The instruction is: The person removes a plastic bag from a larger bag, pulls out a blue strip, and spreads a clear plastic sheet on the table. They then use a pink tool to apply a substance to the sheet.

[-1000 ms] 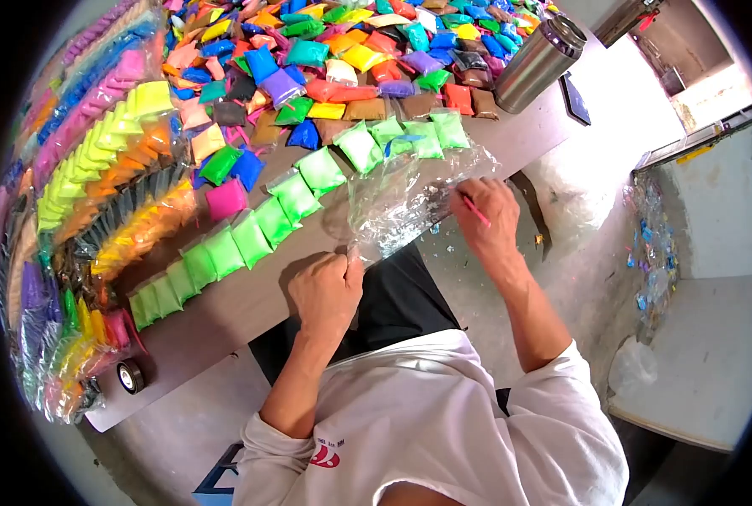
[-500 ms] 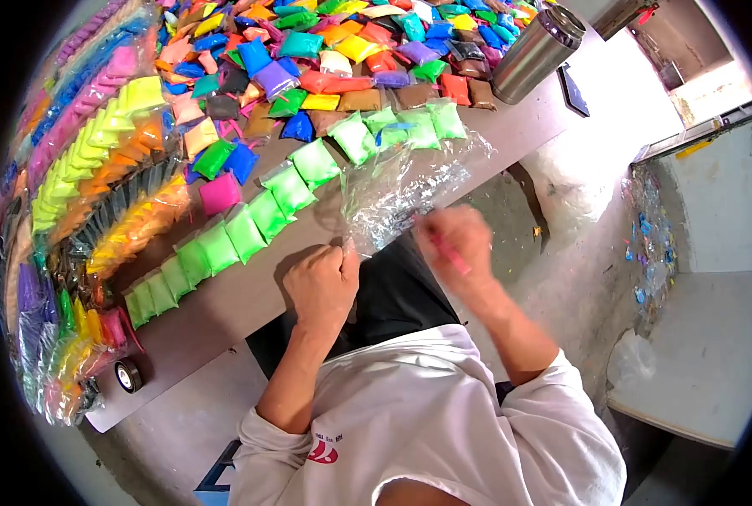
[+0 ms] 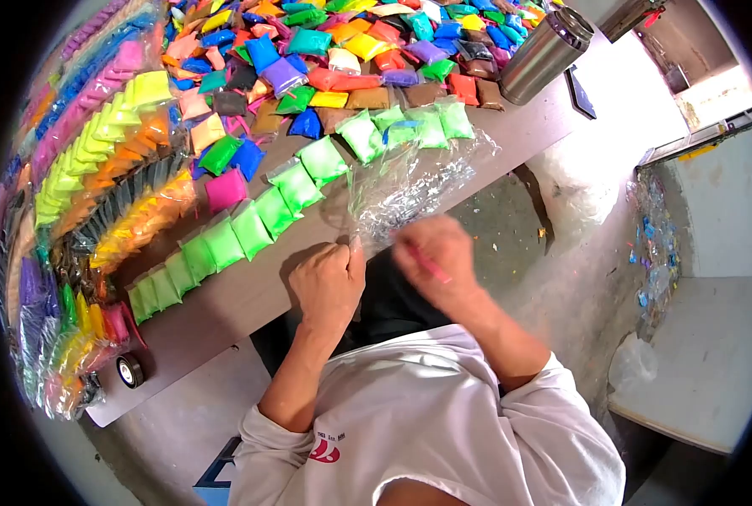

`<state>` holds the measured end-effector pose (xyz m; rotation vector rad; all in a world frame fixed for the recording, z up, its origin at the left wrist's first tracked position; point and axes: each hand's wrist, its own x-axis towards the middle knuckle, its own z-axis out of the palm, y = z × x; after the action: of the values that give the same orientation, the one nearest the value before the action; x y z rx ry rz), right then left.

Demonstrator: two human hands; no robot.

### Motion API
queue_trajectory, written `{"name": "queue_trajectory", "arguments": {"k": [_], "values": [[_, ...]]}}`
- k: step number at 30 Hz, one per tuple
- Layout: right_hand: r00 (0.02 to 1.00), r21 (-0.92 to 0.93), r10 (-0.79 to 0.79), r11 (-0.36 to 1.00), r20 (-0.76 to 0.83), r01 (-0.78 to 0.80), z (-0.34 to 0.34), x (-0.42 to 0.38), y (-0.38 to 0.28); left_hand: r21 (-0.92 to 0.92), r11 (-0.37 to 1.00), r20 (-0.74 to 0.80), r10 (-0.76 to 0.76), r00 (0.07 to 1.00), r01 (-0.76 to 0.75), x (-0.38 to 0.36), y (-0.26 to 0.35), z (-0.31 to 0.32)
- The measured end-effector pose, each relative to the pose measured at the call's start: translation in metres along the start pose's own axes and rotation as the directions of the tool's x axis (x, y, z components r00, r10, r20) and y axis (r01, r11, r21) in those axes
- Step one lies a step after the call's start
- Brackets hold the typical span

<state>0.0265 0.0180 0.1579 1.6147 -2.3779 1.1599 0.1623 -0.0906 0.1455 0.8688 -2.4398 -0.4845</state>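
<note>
My left hand is closed at the table's front edge, its thumb and finger pinching the near corner of a clear plastic bag. Slightly blurred, my right hand is closed around a thin pink tool beside the bag's near edge. The bag lies crumpled on the table and partly covers a few light green packets. A row of light green packets runs down to the left, beyond my left hand.
Many coloured packets are heaped at the back. Strips of packets line the left side. A steel flask stands at the back right, near a dark flat object. A tape roll sits at the lower left edge.
My right hand has moved left with the pink tool, closer to my left hand. My left hand still pinches the bag. The whole view has shifted slightly.
</note>
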Motion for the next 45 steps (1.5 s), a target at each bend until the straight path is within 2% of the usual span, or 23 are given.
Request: {"name": "queue_trajectory", "arguments": {"k": [2, 4, 5, 7, 8, 10, 13, 16, 17, 20, 23, 25, 27, 29, 30, 31, 34, 35, 37, 39, 41, 43, 45], "values": [[0.996, 0.019, -0.027, 0.999, 0.082, 0.025, 0.009, -0.003, -0.006, -0.004, 1.000, 0.013, 0.001, 1.000, -0.001, -0.001, -0.001, -0.001], [1.000, -0.001, -0.001, 1.000, 0.013, 0.001, 0.012, -0.002, 0.008, -0.018, 1.000, 0.007, 0.013, 1.000, -0.013, -0.002, -0.003, 0.000], [0.995, -0.142, 0.099, 0.985, 0.008, -0.097, 0.002, 0.001, 0.019, -0.017, 1.000, 0.004, 0.012, 1.000, -0.012, -0.003, -0.003, -0.001], [0.978, -0.224, 0.166, 0.956, -0.128, -0.191, -0.010, 0.004, 0.053, -0.107, 0.993, 0.033, -0.052, 0.998, 0.055, -0.001, 0.001, -0.003], [0.978, -0.225, 0.164, 0.956, -0.128, -0.190, -0.010, 0.002, 0.056, -0.108, 0.993, 0.032, -0.053, 0.998, 0.056, -0.001, 0.001, -0.002], [0.985, -0.116, 0.085, 0.988, -0.147, -0.103, -0.017, 0.006, 0.038, -0.093, 0.995, -0.009, -0.025, 1.000, 0.024, -0.003, 0.000, 0.001], [0.996, -0.014, -0.058, 0.998, 0.068, 0.059, 0.005, 0.005, -0.007, -0.085, 0.996, 0.036, -0.037, 0.999, 0.040, -0.001, 0.002, -0.003], [0.997, -0.068, -0.018, 0.997, 0.074, 0.023, 0.015, 0.006, 0.010, -0.091, 0.996, 0.034, -0.015, 0.999, 0.018, -0.003, -0.002, -0.003], [0.999, -0.122, 0.042, 0.992, -0.021, -0.044, 0.011, 0.010, 0.017, -0.089, 0.996, 0.034, -0.015, 0.999, 0.018, -0.003, -0.001, -0.004], [0.993, -0.193, 0.072, 0.977, -0.091, -0.089, 0.000, 0.013, 0.028, -0.072, 0.997, 0.043, -0.032, 0.999, 0.035, -0.002, 0.003, -0.003], [0.998, -0.168, 0.028, 0.985, -0.051, -0.037, 0.001, 0.014, 0.017, -0.099, 0.994, 0.023, -0.040, 0.999, 0.042, -0.004, 0.000, -0.001], [0.995, -0.023, -0.080, 0.996, 0.067, 0.082, 0.010, 0.010, -0.004, -0.108, 0.993, 0.036, -0.048, 0.998, 0.052, -0.002, 0.001, -0.002], [0.993, -0.029, -0.055, 0.998, 0.101, 0.059, 0.011, 0.011, 0.006, -0.062, 0.998, 0.040, -0.022, 0.999, 0.025, -0.002, 0.000, -0.002], [0.993, -0.127, 0.116, 0.985, 0.012, -0.113, -0.002, 0.018, 0.033, -0.018, 1.000, 0.033, 0.003, 0.999, -0.003, -0.002, -0.001, -0.002], [0.987, -0.280, 0.157, 0.947, -0.015, -0.155, -0.009, 0.023, 0.039, -0.027, 1.000, 0.023, 0.002, 1.000, -0.002, -0.002, -0.002, -0.001], [0.988, -0.282, 0.150, 0.948, -0.020, -0.150, -0.011, 0.025, 0.040, -0.035, 0.999, 0.016, 0.001, 1.000, -0.001, -0.001, -0.001, 0.000], [0.999, -0.137, -0.006, 0.991, -0.048, 0.000, -0.002, 0.021, 0.030, -0.043, 0.999, -0.009, 0.003, 1.000, -0.004, -0.002, 0.000, 0.000], [0.998, -0.120, -0.008, 0.993, 0.057, 0.015, 0.003, 0.017, 0.020, -0.041, 0.999, -0.003, 0.000, 1.000, 0.000, -0.004, 0.000, 0.000], [0.987, -0.017, -0.082, 0.996, 0.135, 0.085, 0.015, 0.015, 0.006, -0.033, 0.999, 0.008, -0.005, 1.000, 0.006, -0.002, -0.001, -0.001], [0.989, -0.032, -0.028, 0.999, 0.148, 0.033, 0.010, 0.019, 0.015, -0.032, 0.999, 0.018, -0.006, 1.000, 0.006, -0.001, 0.000, -0.002], [0.985, -0.076, 0.167, 0.984, 0.037, -0.164, -0.002, 0.023, 0.028, -0.030, 1.000, 0.025, -0.005, 1.000, 0.006, -0.001, 0.001, -0.003], [0.983, -0.107, 0.180, 0.978, 0.017, -0.178, -0.007, 0.023, 0.028, -0.025, 1.000, 0.014, -0.005, 1.000, 0.006, 0.000, 0.001, 0.000], [0.975, -0.142, 0.205, 0.966, -0.089, -0.216, -0.005, 0.025, 0.031, -0.045, 0.999, -0.007, 0.005, 1.000, -0.005, -0.001, 0.000, -0.001]]}}
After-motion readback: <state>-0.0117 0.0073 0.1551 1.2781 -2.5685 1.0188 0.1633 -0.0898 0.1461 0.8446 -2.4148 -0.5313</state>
